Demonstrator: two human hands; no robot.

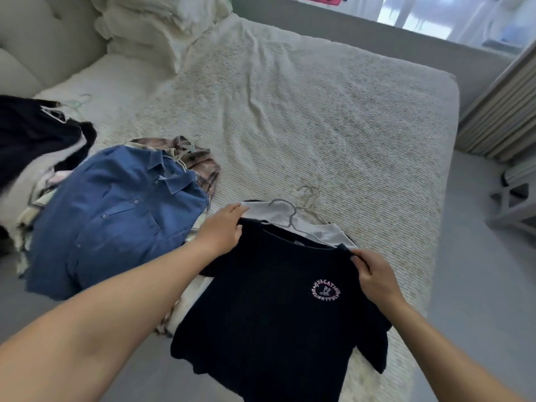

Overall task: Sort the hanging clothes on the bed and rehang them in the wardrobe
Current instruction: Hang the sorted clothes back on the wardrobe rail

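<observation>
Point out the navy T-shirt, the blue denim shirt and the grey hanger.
navy T-shirt [269,314], head view, middle of its front.
blue denim shirt [116,216], head view, chest panel.
grey hanger [285,208], head view, its hook.

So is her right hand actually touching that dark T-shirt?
Touching. The head view shows the right hand pinching the shoulder of the dark T-shirt.

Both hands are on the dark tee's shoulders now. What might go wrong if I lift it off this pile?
The dark tee lies on a white top whose hanger hooks overlap, so they may snag and drag it along. The left hand and right hand grip only fabric; the tee could slide off its hanger.
</observation>
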